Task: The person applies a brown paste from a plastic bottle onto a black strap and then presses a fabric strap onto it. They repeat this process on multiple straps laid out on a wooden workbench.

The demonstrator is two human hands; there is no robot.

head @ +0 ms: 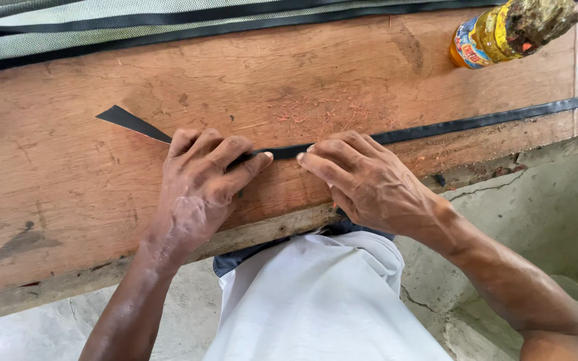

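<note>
Fingers [245,160] of your left hand [199,187] and right hand [359,180] — curled, pinching the long flat black strip [436,130] | yellow glue-crusted bottle [503,30] well beyond the strip, on the worn wooden board [68,174].

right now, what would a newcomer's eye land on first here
Two bare hands, the left hand and right hand, press side by side on a thin black strip running across a worn wooden board. At the top right lies a grimy yellow bottle, and striped green fabric edges the far side.
</note>
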